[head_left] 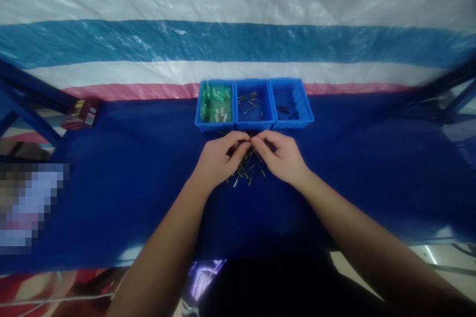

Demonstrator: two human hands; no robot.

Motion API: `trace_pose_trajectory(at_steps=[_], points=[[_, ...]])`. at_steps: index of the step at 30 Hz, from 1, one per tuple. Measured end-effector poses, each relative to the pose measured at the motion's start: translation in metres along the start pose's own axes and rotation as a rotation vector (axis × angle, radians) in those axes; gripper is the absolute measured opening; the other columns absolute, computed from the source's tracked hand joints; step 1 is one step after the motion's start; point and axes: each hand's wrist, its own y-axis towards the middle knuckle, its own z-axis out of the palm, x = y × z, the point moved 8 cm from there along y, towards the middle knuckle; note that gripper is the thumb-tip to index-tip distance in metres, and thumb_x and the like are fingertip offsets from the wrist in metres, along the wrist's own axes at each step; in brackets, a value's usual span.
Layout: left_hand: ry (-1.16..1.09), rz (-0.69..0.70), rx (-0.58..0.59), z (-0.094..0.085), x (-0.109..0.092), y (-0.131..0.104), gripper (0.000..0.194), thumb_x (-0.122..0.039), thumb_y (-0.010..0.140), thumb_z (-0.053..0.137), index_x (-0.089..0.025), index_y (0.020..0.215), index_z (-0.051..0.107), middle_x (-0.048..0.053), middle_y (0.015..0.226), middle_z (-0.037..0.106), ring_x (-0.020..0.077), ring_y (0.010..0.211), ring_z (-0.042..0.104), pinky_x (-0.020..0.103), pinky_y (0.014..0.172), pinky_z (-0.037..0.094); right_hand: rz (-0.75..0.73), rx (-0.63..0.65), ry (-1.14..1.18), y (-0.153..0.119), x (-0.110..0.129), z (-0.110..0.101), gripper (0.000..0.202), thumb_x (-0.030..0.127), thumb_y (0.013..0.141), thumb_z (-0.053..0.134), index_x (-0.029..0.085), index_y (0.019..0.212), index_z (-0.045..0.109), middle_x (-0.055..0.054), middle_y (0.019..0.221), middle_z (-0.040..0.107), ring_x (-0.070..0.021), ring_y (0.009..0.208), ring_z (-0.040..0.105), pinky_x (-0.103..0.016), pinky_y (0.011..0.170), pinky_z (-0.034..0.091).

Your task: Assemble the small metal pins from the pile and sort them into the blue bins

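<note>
My left hand (224,156) and my right hand (279,154) meet at the fingertips, each in a pinch. Whatever is between the fingers is too small and covered to make out. Just below them, several thin brass-coloured metal pins (244,172) lie in a loose pile on the blue table (148,173), partly hidden by my hands. Beyond the fingers stand three blue bins side by side. The left bin (214,125) has green plastic and small pale pieces in it, the middle bin (255,124) similar metal pins, and the right bin (295,123) small dark pieces.
A dark red box (81,113) sits at the table's back left corner. Blue frame posts (29,89) rise at both sides. Behind the table hangs a striped plastic sheet (238,42). Part of the left side is pixelated.
</note>
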Motion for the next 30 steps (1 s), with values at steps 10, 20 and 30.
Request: trace_pose_trajectory(at_steps=[10, 20, 30], points=[[0.125, -0.003, 0.045, 0.0005, 0.0013, 0.002, 0.023, -0.035, 0.099, 0.052, -0.019, 0.093, 0.067, -0.001, 0.075, 0.069, 0.0111, 0.066, 0.063, 0.023, 0.063, 0.046, -0.022, -0.042, 0.028, -0.0009, -0.0019, 0.0002, 0.011, 0.026, 0.088, 0.064, 0.019, 0.097, 0.068, -0.001, 0.08, 0.067, -0.0134, 0.067, 0.06, -0.028, 0.063, 0.05], [0.004, -0.036, 0.011, 0.0006, 0.0017, -0.0005, 0.013, -0.031, 0.095, 0.059, -0.022, 0.101, 0.066, -0.006, 0.064, 0.059, 0.007, 0.054, 0.055, 0.019, 0.057, 0.044, 0.037, -0.007, 0.001, -0.0001, -0.0032, -0.0001, 0.017, 0.031, 0.093, 0.058, 0.019, 0.09, 0.068, -0.002, 0.079, 0.069, -0.0141, 0.067, 0.06, -0.027, 0.062, 0.048], [0.023, -0.04, 0.031, 0.0011, 0.0008, 0.0004, 0.016, -0.033, 0.095, 0.059, -0.021, 0.103, 0.066, -0.005, 0.068, 0.063, 0.0077, 0.056, 0.057, 0.02, 0.059, 0.045, 0.017, -0.019, 0.01, -0.0014, -0.0039, 0.0008, 0.011, 0.029, 0.092, 0.06, 0.019, 0.093, 0.066, -0.002, 0.078, 0.066, -0.0142, 0.068, 0.06, -0.028, 0.063, 0.049]])
